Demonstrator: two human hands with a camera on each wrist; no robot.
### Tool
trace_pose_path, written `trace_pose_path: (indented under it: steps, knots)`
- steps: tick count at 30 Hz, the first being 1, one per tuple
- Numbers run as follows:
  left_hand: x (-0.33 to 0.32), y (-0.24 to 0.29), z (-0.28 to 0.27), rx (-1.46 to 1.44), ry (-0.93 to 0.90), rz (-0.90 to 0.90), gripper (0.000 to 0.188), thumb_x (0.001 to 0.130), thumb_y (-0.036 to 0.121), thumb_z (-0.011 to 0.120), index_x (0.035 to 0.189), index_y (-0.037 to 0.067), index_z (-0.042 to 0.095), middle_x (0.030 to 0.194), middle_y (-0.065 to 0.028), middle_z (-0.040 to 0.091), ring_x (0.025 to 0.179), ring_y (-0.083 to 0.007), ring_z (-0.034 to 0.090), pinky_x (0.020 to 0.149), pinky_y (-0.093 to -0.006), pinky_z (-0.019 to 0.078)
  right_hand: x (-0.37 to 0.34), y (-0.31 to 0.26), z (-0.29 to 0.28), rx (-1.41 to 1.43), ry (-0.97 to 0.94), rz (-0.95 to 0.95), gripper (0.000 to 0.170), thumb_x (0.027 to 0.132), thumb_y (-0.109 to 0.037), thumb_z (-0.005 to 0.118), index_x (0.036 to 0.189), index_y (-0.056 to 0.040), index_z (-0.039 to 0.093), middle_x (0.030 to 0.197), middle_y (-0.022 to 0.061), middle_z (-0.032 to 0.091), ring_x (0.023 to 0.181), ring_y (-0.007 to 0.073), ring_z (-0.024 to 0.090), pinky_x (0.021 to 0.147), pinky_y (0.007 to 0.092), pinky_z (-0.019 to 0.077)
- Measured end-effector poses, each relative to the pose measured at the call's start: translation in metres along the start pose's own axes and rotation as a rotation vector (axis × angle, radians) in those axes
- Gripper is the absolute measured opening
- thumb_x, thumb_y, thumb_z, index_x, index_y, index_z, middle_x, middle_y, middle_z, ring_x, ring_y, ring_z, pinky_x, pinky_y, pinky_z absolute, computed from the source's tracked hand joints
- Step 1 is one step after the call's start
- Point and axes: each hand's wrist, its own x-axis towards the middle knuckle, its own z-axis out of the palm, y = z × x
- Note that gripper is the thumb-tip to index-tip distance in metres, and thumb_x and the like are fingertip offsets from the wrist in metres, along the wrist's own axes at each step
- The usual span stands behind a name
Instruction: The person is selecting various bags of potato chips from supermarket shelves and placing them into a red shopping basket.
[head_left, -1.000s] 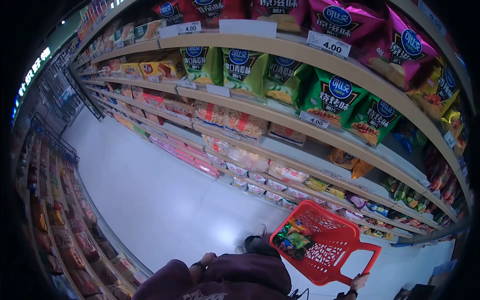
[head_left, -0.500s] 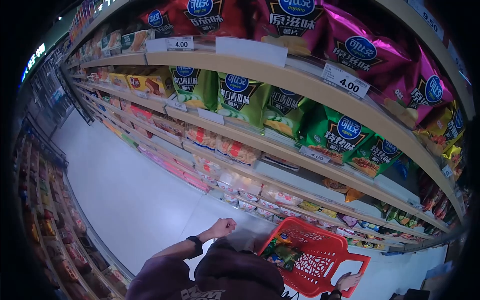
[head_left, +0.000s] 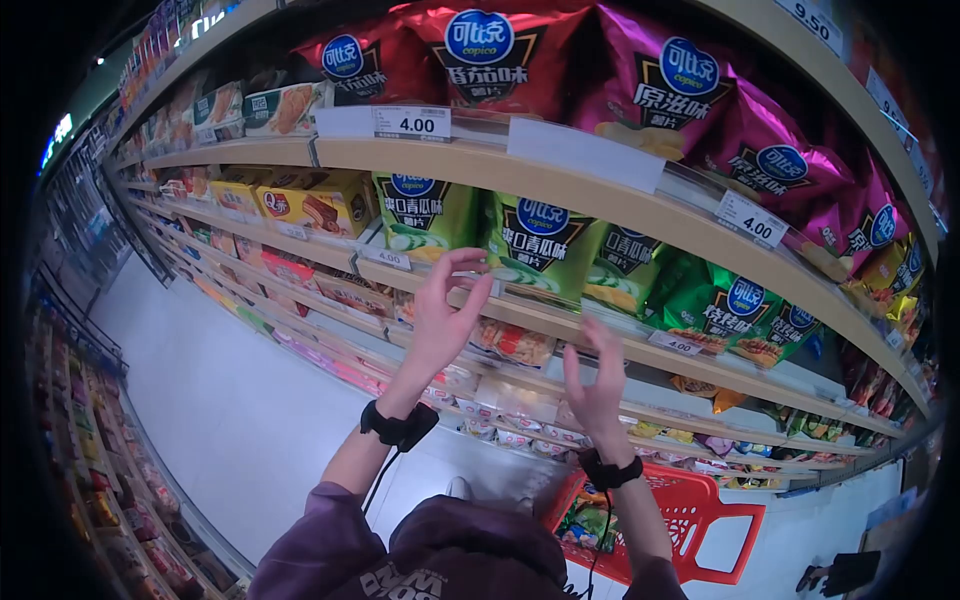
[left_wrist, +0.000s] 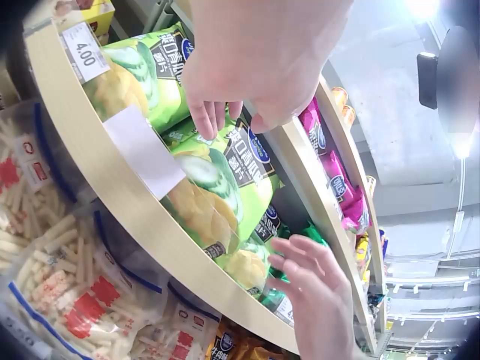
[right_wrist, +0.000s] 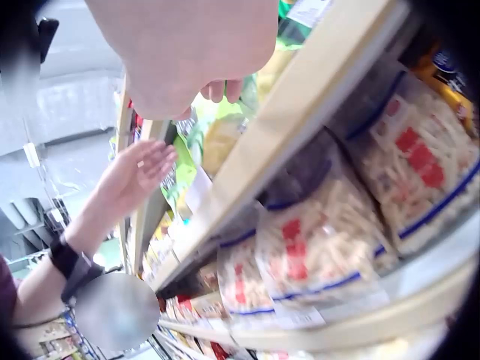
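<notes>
Since 0.5 s ago, both hands have risen to the shelf [left_wrist: 126,196], the right hand [head_left: 597,385] leaving the red basket [head_left: 690,482]. Fingers loosely bent and spread, the left hand [head_left: 450,315] and right hold nothing before 3 light green chip bags [head_left: 540,245] standing there; I cannot tell whether fingertips touch them.

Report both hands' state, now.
Left hand: open, fingers loosely bent, holding nothing, before the light-green Copico chip bags.
Right hand: open, holding nothing.
</notes>
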Motion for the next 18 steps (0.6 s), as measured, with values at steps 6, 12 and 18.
trace_pose_path:
  steps: [6,12,18]
  knots:
    - [0.012,-0.007,-0.012,0.038,-0.073,0.087,0.047,0.087,0.013,0.063,0.128,0.001,0.045,0.128,-0.0139,0.053,0.117,-0.0222,0.052,0.096,-0.0343,0.0425,0.071,0.000,0.010,0.309,0.182,0.219,0.052,0.089,-0.006,0.058,0.135,-0.0007,0.034,0.136,0.0172,0.042,0.123,0.0260,0.046,0.102,0.0364,0.0369]
    - [0.046,-0.003,0.003,-0.037,-0.110,0.086,0.060,0.085,0.015,0.067,0.135,0.000,0.036,0.132,-0.0177,0.048,0.122,-0.0254,0.048,0.102,-0.0369,0.0377,0.110,0.003,0.022,0.476,0.164,0.330,0.053,0.090,-0.010,0.061,0.134,0.0015,0.034,0.131,0.0174,0.047,0.121,0.0235,0.047,0.103,0.0347,0.0351]
    - [0.066,-0.013,0.020,-0.302,-0.078,0.017,0.073,0.080,0.022,0.075,0.134,-0.003,0.033,0.125,-0.0187,0.051,0.117,-0.0248,0.050,0.101,-0.0370,0.0378,0.129,0.002,0.024,0.769,0.169,0.408,0.048,0.087,-0.010,0.064,0.127,0.0029,0.041,0.123,0.0137,0.053,0.114,0.0194,0.052,0.099,0.0313,0.0387]
